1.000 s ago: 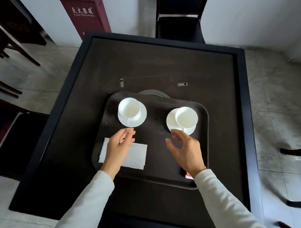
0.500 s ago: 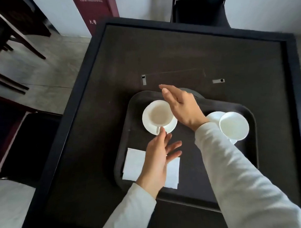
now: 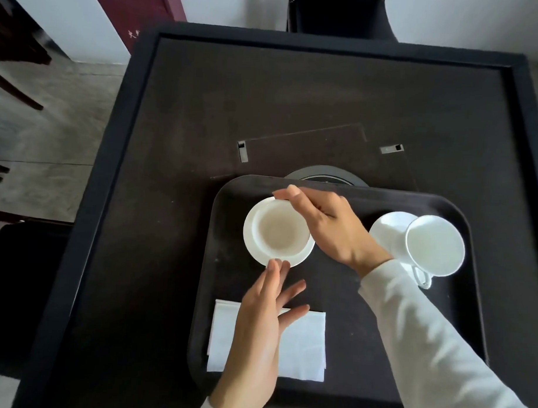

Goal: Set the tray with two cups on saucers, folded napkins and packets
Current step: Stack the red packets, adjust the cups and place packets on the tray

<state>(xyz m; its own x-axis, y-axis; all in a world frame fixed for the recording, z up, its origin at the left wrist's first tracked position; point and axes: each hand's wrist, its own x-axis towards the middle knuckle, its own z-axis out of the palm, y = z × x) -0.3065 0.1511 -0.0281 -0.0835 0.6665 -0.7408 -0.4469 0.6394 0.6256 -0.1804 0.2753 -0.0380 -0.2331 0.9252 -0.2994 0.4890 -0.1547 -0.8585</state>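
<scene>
A dark tray (image 3: 343, 298) lies on the black table (image 3: 296, 98). On its left part a white cup (image 3: 277, 231) stands on a saucer (image 3: 304, 258). My right hand (image 3: 328, 224) reaches across the cup's right side, its straight fingers touching the far rim. My left hand (image 3: 257, 334) is flat, with its fingertips at the saucer's near edge. Under that hand lies a folded white napkin (image 3: 305, 342). A second cup (image 3: 435, 244), handle toward me, sits on its saucer (image 3: 385, 229) at the tray's right.
A round black disc (image 3: 323, 175) is set in the table just beyond the tray. A dark chair (image 3: 338, 17) stands at the far side, a red sign (image 3: 137, 13) at the back left, another chair seat (image 3: 16, 256) at the left.
My right hand crossed from the right cup to the left cup and now touches its far rim. My left hand slid forward off the napkin to the saucer's near edge. The camera moved closer.
</scene>
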